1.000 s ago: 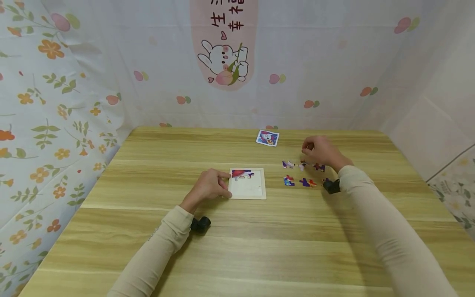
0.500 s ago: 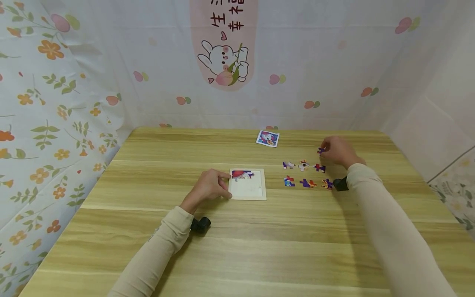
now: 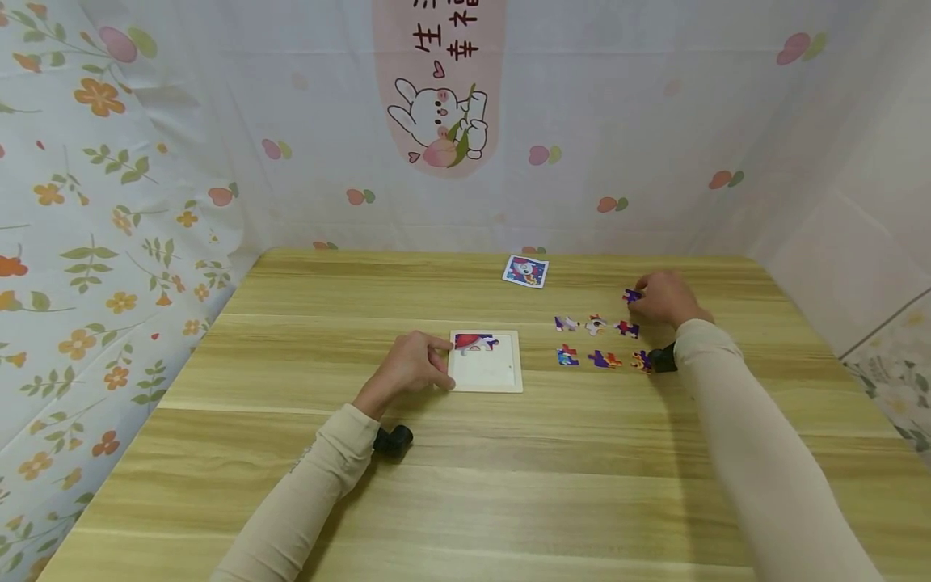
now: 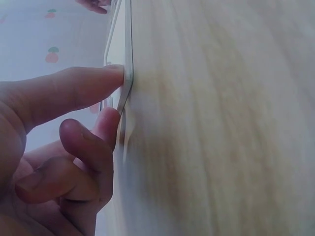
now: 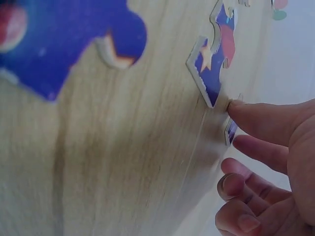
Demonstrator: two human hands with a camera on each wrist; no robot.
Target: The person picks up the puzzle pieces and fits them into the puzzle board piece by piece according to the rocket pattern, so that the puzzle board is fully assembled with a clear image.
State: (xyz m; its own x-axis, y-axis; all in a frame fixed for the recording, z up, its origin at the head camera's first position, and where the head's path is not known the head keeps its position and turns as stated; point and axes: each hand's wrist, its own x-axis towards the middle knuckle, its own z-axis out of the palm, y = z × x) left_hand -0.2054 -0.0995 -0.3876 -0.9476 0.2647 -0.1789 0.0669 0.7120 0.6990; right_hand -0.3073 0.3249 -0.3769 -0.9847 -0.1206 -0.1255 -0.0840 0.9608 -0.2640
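Observation:
A white square puzzle tray (image 3: 483,374) lies on the table, with red and purple pieces (image 3: 474,341) in its upper left. Thumb and index finger of my left hand (image 3: 412,361) hold its left edge, the other fingers curled beside it. In the left wrist view the thumb (image 4: 98,81) is right at the tray's rim (image 4: 128,59). At the back right, my right hand (image 3: 667,298) pinches a purple puzzle piece (image 3: 630,297) between thumb and index finger. The right wrist view shows this piece (image 5: 230,132) low at the table, partly hidden by the fingers.
Loose puzzle pieces lie in two rows right of the tray, among them a white-and-purple piece (image 3: 566,323), a dark red-and-purple piece (image 3: 627,329) and a purple-orange piece (image 3: 604,359). A small picture card (image 3: 525,272) lies behind. Printed cloth (image 3: 305,121) hangs beyond the table.
My right hand has moved right from above the back row to the purple piece behind it and pinches it, shifting only slightly in the last half second. The left hand stays at the tray.

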